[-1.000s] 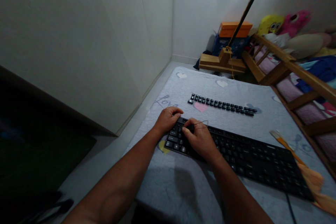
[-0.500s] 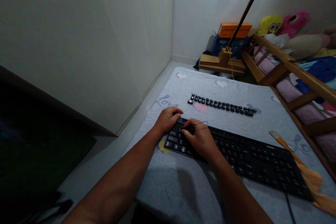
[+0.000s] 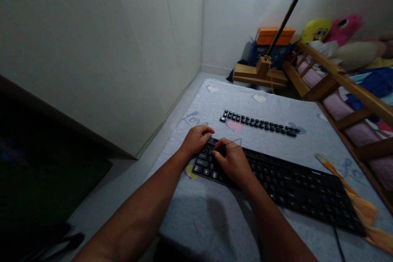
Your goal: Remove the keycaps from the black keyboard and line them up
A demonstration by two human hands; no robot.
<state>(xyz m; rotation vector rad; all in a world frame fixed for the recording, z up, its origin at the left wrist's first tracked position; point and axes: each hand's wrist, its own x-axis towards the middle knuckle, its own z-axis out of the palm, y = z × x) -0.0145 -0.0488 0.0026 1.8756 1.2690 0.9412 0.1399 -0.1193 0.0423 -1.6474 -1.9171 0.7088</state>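
A black keyboard (image 3: 294, 184) lies slantwise on a light blue quilted cloth (image 3: 196, 208). Around its upper left corner my left hand (image 3: 196, 139) is closed, thumb and fingers gripping the edge. My right hand (image 3: 233, 159) is over the keyboard's left part, its thumb and forefinger closed on a thin wire tool (image 3: 236, 141), whose loop sticks out above the knuckles; the tip is hidden. Beyond the keyboard, loose black keycaps (image 3: 260, 124) lie in two rows on the cloth.
At right, a brush (image 3: 325, 161) and an orange cloth (image 3: 365, 208) lie beside the keyboard, whose cable (image 3: 339, 243) runs toward me. A wooden rail (image 3: 362, 86) borders the right side. Behind stand a wooden base (image 3: 260, 71) with a pole and an orange box (image 3: 274, 35). A pale cabinet (image 3: 132, 49) is at left.
The wire loop over my right hand has tilted and shifted slightly left, and the right hand has moved a little. My left hand stays where it was.
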